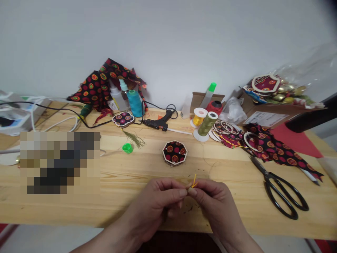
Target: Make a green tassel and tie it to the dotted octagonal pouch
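Note:
Both of my hands meet near the front edge of the wooden table [105, 207]. My left hand [160, 200] and my right hand [210, 198] pinch their fingertips together on a short piece of yellow-orange thread [194, 181], whose ends stick up between them. Just beyond the hands lies an octagonal fabric-covered piece [174, 152], black with red and orange circles. A thin thread runs across the table from it toward the hands.
Black scissors [280, 191] lie at the right. Thread spools [207, 124], a glue gun [159, 123], a teal spool [135, 102], glue bottles [117, 98], patterned fabric [100, 86] and a green cap [127, 148] stand farther back. A cardboard box [271, 116] of ornaments is at the back right.

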`<state>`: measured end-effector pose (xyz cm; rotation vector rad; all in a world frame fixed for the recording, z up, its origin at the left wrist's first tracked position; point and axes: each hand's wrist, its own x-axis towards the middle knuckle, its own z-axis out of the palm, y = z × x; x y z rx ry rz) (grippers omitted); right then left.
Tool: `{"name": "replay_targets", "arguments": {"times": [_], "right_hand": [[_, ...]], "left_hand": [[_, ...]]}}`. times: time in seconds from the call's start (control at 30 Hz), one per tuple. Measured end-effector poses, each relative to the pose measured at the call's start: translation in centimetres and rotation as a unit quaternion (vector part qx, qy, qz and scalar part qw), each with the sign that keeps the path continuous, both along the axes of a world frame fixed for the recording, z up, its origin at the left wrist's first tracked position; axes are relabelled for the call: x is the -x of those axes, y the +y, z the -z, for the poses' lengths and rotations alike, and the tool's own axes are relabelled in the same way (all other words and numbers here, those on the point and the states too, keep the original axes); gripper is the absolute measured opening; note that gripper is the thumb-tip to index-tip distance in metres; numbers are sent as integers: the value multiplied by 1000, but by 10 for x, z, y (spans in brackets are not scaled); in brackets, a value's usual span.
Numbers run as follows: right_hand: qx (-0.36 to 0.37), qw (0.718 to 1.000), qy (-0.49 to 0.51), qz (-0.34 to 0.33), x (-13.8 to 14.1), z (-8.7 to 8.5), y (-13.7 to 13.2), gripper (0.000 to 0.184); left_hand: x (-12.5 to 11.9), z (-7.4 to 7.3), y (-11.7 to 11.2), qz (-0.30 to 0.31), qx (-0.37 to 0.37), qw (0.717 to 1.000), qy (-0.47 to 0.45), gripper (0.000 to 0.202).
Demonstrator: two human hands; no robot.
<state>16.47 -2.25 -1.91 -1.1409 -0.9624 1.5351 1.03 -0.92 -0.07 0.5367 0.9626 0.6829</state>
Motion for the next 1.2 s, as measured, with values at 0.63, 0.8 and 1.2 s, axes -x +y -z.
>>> {"name": "replay_targets", "arguments": {"times": [0.63,0.8,1.2], "right_hand": [[-125,965,-229,11,2,4,-20,16],[-166,947,-276,-8,0,7,-26,20],[-228,919,-320,-13,-1,5,-27,21]], "left_hand": [[4,5,-2,-34,-74,990,116,25],[3,7,-3,-48,-106,980,161,20],[-1,4,-1,-39,-186,948,256,16]]}}
